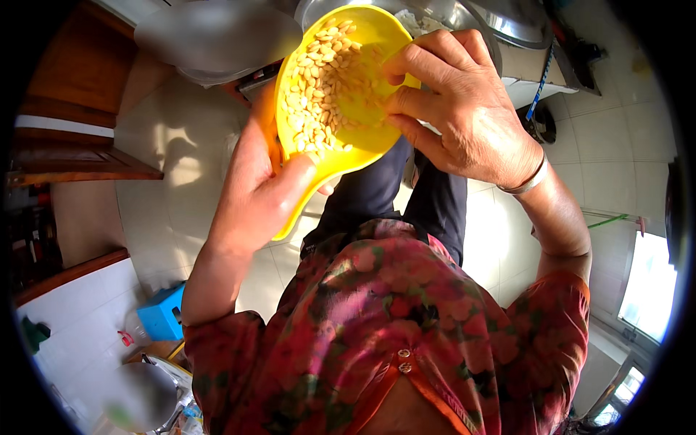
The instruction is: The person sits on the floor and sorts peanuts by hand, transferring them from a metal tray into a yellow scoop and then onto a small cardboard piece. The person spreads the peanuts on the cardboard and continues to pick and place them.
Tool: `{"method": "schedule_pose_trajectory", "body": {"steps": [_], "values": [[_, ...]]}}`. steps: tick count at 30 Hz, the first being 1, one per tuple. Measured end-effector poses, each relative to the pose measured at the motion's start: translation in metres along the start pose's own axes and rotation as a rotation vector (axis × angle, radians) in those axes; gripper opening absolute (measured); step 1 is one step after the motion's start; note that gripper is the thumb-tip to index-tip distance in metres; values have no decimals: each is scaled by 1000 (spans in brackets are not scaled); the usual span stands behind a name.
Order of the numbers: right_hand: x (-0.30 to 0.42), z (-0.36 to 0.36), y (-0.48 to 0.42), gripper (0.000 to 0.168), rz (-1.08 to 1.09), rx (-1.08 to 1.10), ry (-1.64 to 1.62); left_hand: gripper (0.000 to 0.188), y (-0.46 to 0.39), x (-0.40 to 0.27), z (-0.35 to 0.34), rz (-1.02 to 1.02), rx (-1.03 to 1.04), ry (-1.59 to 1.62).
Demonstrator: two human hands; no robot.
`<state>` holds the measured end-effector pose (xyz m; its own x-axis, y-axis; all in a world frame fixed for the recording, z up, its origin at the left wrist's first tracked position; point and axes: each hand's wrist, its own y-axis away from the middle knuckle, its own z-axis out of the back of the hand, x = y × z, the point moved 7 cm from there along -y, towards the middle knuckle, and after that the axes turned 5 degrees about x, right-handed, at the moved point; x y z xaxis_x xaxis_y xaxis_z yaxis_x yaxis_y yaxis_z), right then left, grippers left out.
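My left hand (255, 196) grips a yellow plastic scoop (375, 149) where the handle meets the bowl, thumb on top of the near rim. Pale, oval beans or seeds (321, 81) lie heaped inside, mostly along the left side of the bowl. Over the scoop's right edge, my right hand (454, 103) has its fingers bent and pointing inward, and a metal bangle (527, 176) circles that wrist. Whether anything sits between the right fingertips cannot be made out. Beyond the scoop stands a stainless steel basin (481, 32) with a lumpy white substance (421, 23) in it.
Another shiny metal vessel (516, 19) is at the upper right, near a blue patterned stick (540, 87). A wooden cabinet door (87, 163) juts out on the left above the tiled floor (152, 217). A blue box (163, 312) is at lower left.
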<state>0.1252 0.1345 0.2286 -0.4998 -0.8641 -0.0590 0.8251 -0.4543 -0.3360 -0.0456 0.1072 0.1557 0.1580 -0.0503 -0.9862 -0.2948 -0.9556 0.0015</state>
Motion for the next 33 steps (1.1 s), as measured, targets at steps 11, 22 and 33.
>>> {"method": "schedule_pose_trajectory", "body": {"steps": [11, 22, 33], "values": [[-36, 3, -21, 21, -14, -19, -73, 67, -46, -22, 10, -22, 31, -29], [-32, -19, -11, 31, 13, 72, 45, 62, -61, -12, 11, -6, 77, -25], [-63, -29, -11, 29, 94, 32, 67, 61, -99, -4, 12, -5, 25, -105]]}}
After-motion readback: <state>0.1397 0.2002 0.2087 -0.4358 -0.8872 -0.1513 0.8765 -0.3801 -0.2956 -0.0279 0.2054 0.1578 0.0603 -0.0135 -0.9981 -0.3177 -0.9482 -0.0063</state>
